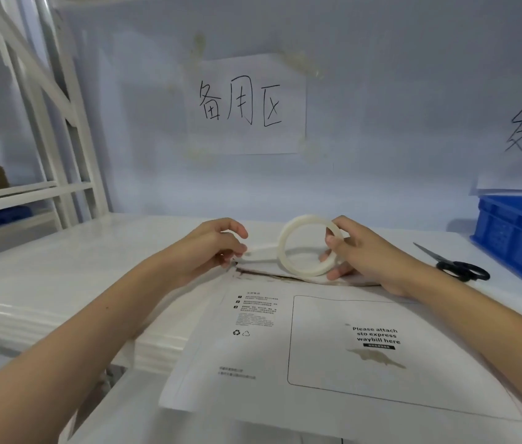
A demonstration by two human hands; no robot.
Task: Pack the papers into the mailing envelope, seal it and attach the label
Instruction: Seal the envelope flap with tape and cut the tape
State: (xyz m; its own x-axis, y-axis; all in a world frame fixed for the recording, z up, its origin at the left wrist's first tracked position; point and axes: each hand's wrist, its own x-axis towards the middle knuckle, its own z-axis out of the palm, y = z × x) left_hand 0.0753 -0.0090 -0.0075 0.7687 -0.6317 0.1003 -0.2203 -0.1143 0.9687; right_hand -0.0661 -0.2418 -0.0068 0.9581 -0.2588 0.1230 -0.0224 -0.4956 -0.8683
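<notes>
A matt white paper envelope (333, 344) lies on a smooth, faintly glossy white table (61, 270), beside a translucent plastic tape roll (309, 245), black-handled metal scissors (455, 264) and a blue plastic crate (519, 238).

A white table (93, 267) carries everything. A white mailing envelope (333, 357) lies flat on its near middle, printed side up, its near-left corner overhanging the table's edge. Black-handled scissors (455, 265) lie to the far right, just beside a blue plastic crate (519, 238) standing at the right edge.
</notes>
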